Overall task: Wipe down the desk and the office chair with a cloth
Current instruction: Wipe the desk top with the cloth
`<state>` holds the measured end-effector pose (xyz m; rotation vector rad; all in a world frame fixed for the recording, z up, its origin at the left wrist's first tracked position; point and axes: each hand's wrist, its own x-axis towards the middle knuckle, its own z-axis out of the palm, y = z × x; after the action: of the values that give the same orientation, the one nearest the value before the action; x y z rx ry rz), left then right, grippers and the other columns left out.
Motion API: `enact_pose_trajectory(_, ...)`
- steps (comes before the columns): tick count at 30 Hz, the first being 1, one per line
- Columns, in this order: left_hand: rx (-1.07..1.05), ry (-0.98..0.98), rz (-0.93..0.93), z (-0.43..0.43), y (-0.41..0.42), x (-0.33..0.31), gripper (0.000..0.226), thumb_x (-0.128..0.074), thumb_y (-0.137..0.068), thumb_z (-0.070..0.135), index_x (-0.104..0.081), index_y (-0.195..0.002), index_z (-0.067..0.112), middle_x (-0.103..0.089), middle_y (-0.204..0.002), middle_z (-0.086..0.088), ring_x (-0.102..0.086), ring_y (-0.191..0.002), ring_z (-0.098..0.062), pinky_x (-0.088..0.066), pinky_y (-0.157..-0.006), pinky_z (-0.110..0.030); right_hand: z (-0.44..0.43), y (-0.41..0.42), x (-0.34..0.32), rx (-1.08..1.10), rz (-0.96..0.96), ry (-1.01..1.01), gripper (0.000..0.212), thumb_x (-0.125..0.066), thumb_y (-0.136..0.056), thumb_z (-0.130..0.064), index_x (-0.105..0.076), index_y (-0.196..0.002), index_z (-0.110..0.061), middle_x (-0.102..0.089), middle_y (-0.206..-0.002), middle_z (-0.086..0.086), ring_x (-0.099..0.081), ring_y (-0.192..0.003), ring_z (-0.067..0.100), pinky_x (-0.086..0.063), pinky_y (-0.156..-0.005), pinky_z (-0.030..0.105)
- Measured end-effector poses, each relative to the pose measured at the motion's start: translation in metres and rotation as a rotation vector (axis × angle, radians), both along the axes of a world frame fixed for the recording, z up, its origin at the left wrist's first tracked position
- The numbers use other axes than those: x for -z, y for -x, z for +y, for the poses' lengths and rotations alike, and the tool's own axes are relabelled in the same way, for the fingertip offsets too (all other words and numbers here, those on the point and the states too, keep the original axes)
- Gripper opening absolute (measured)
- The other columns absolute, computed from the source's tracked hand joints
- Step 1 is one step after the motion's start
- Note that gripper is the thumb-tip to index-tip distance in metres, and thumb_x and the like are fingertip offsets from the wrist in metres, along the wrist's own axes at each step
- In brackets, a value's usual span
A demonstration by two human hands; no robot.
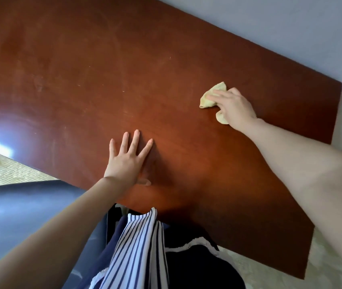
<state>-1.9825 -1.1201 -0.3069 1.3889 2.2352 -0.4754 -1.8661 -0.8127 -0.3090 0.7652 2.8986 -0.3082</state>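
— Looking down from the head view: where does the cloth [213,96] sit?

— Toward the desk's [103,69] far right end, bunched under the right hand [233,106], whose fingers press flat on it, pinning rather than clenching.

— And the left hand [127,158]?

— Splayed, fingers apart, flat on the wood near the front edge, holding nothing.

— Which way next?

— Likely leftward: most of the desktop stretches that way, smudged. The chair [20,215] waits lower left, seemingly unwiped.

Desk [124,69] top cut off left, office chair [20,209] at frame's edge, cloth [213,95] half under right hand [233,106].
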Motion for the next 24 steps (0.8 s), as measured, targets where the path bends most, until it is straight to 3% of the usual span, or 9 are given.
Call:
enact_pose_trajectory(5, -0.018, -0.009, -0.014, 0.001, 0.001, 0.002, 0.119, -0.058, -0.072, 0.072, 0.024, -0.146, 0.029, 0.024, -0.155, -0.012, 0.015, -0.144, -0.036, -0.003, -0.112, -0.061, -0.006, 0.057, 0.01, 0.436, 0.123, -0.026, 0.05, -0.049, -0.092, -0.001, -0.051, -0.134, -0.028, -0.049, -0.138, -0.005, -0.041, -0.117, 0.025, -0.041, -0.09, 0.034)
enact_pose_trajectory(8, -0.038, -0.004, -0.014, 0.002, 0.002, 0.004, 0.119, -0.058, -0.071, 0.072, 0.026, -0.145, 0.03, 0.025, -0.155, -0.012, 0.016, -0.144, -0.035, -0.002, -0.112, -0.061, -0.041, 0.081, 0.017, 0.618, 0.167, 0.033, 0.06, -0.042, -0.09, 0.005, -0.048, -0.134, -0.035, -0.039, -0.145, -0.013, -0.036, -0.121, 0.022, -0.034, -0.091, 0.034)
enact_pose_trajectory(11, -0.046, 0.003, -0.012, 0.001, 0.005, 0.004, 0.12, -0.058, -0.071, 0.072, 0.027, -0.145, 0.031, 0.026, -0.155, -0.011, 0.017, -0.144, -0.035, -0.002, -0.111, -0.061, -0.08, 0.084, 0.02, 0.409, 0.114, 0.031, 0.06, -0.042, -0.091, 0.002, -0.042, -0.136, -0.038, -0.033, -0.147, -0.017, -0.035, -0.118, 0.023, -0.034, -0.089, 0.036)
enact_pose_trajectory(15, -0.032, 0.029, -0.021, 0.002, 0.008, 0.002, 0.12, -0.058, -0.07, 0.075, 0.024, -0.146, 0.031, 0.024, -0.156, -0.01, 0.015, -0.144, -0.035, -0.001, -0.111, -0.062, -0.119, 0.063, 0.021, 0.11, 0.07, 0.047, 0.045, -0.042, -0.098, -0.016, -0.04, -0.138, -0.036, -0.031, -0.148, -0.016, -0.036, -0.117, 0.025, -0.037, -0.091, 0.04)
enact_pose_trajectory(20, -0.056, 0.012, -0.09, 0.008, 0.017, -0.012, 0.1, -0.054, -0.077, 0.072, 0.002, -0.151, 0.034, 0.007, -0.16, -0.006, 0.0, -0.147, -0.031, 0.0, -0.112, -0.06, -0.166, 0.016, 0.014, -0.134, 0.05, 0.124, 0.039, -0.051, -0.095, -0.025, -0.049, -0.134, -0.031, -0.038, -0.146, -0.011, -0.035, -0.121, 0.023, -0.035, -0.094, 0.039)
enact_pose_trajectory(24, -0.161, -0.066, -0.151, 0.004, 0.013, -0.016, 0.081, -0.052, -0.086, 0.061, -0.017, -0.15, 0.026, -0.01, -0.16, -0.004, -0.012, -0.146, -0.027, 0.0, -0.114, -0.057, -0.193, -0.021, 0.003, -0.276, 0.027, 0.171, 0.026, -0.052, -0.093, -0.023, -0.06, -0.118, -0.024, -0.052, -0.13, -0.004, -0.038, -0.114, 0.027, -0.039, -0.091, 0.046)
